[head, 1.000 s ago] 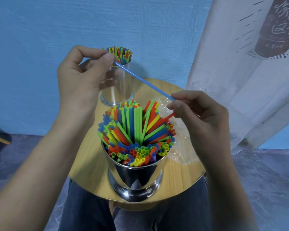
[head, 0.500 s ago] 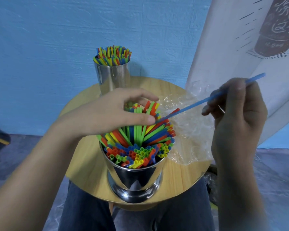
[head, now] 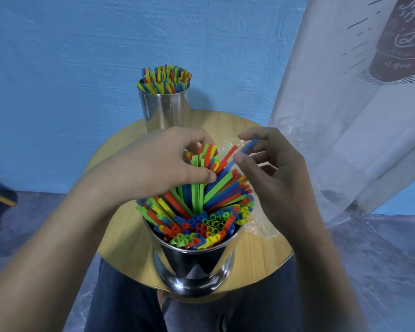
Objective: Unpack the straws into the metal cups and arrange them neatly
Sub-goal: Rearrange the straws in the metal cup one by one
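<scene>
Left hand (head: 164, 161) grips with curled fingers; right hand (head: 277, 180) pinches.

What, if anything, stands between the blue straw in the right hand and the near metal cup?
The packed straws crowding the near metal cup. The right hand pinches the blue straw, slanting toward the cup's far side, where the left hand grips a bunch of them. Nothing else visible intervenes.

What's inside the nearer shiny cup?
Coloured straws pack the near metal cup, fanning above its rim. The left hand grips and covers some; the right hand pinches a blue straw. The bottom is hidden.
</scene>
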Available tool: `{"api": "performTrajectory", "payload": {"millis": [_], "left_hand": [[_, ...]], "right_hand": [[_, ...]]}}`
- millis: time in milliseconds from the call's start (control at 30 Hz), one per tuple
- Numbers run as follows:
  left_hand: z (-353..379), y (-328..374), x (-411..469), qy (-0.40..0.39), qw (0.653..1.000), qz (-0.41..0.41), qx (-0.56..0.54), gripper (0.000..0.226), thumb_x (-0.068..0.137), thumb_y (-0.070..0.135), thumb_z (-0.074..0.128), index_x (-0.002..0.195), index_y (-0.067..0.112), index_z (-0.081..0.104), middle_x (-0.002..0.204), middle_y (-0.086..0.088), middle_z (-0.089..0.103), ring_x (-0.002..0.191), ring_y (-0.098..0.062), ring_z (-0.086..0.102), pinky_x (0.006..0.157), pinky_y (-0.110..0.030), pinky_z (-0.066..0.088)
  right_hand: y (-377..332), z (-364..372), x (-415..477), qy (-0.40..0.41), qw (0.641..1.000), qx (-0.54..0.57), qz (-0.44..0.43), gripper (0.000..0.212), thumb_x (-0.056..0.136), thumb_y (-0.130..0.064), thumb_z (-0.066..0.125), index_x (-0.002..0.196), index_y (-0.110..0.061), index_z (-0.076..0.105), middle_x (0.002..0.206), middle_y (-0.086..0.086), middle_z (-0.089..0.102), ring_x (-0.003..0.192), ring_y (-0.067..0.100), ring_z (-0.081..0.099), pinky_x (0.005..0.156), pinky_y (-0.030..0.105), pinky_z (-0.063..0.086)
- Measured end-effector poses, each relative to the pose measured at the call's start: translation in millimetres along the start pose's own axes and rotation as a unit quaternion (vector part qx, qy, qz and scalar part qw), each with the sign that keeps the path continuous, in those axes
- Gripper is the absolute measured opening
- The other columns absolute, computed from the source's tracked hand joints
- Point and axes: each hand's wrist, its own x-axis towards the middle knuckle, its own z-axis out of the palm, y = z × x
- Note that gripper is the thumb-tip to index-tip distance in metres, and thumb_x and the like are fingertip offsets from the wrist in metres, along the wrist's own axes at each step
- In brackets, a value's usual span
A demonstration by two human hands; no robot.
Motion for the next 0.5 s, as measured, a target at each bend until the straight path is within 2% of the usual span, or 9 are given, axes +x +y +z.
{"api": "performTrajectory", "payload": {"millis": [67, 167, 267, 367, 500], "left_hand": [[0.4, 3.2, 2.0, -0.007, 1.0, 0.009, -0.009, 0.026, 0.08, 0.052, 0.078, 0.103, 0.042, 0.069, 0.097, 0.018, 0.073, 0.092, -0.005, 0.069, 0.089, -0.042, 0.056], [0.5, 3.5, 5.8, -0.016, 0.999, 0.017, -0.026, 0.015, 0.085, 0.042, 0.078, 0.095, 0.032, 0.073, 0.089, 0.015, 0.075, 0.082, -0.004, 0.071, 0.084, -0.043, 0.059], [0.0, 3.7, 7.3, -0.021, 0.997, 0.025, -0.065, 0.011, 0.086, 0.036, 0.078, 0.093, 0.028, 0.074, 0.089, 0.01, 0.076, 0.08, -0.007, 0.073, 0.083, -0.045, 0.06], [-0.3, 4.8, 7.6, -0.023, 0.994, 0.037, -0.103, 0.007, 0.087, 0.029, 0.079, 0.091, 0.025, 0.076, 0.088, 0.004, 0.076, 0.079, -0.008, 0.072, 0.081, -0.038, 0.059], [-0.6, 4.0, 8.1, -0.031, 0.992, 0.041, -0.116, 0.004, 0.087, 0.027, 0.078, 0.09, 0.025, 0.076, 0.086, 0.005, 0.077, 0.079, -0.009, 0.074, 0.079, -0.034, 0.059]], "right_hand": [[0.7, 0.3, 0.5, -0.033, 0.999, -0.016, 0.002, 0.011, 0.102, -0.032, 0.06, 0.109, -0.036, 0.067, 0.092, -0.013, 0.067, 0.09, 0.01, 0.068, 0.07, 0.032, 0.06], [0.6, 0.1, 0.2, -0.08, 0.996, -0.028, -0.002, 0.021, 0.107, -0.034, 0.051, 0.106, -0.029, 0.072, 0.094, -0.018, 0.072, 0.093, 0.009, 0.071, 0.074, 0.03, 0.061], [1.0, -0.6, 1.0, -0.081, 0.996, -0.022, -0.005, 0.023, 0.105, -0.035, 0.053, 0.103, -0.026, 0.073, 0.093, -0.016, 0.073, 0.093, 0.01, 0.072, 0.076, 0.029, 0.059], [1.8, -1.4, 1.2, -0.079, 0.997, -0.012, -0.003, 0.019, 0.105, -0.03, 0.057, 0.097, -0.023, 0.074, 0.089, -0.013, 0.073, 0.09, 0.012, 0.072, 0.074, 0.028, 0.058], [-1.2, -2.2, 1.2, -0.087, 0.996, 0.005, 0.009, 0.019, 0.103, -0.025, 0.059, 0.092, -0.021, 0.074, 0.084, -0.014, 0.072, 0.086, 0.01, 0.071, 0.071, 0.018, 0.053]]}}
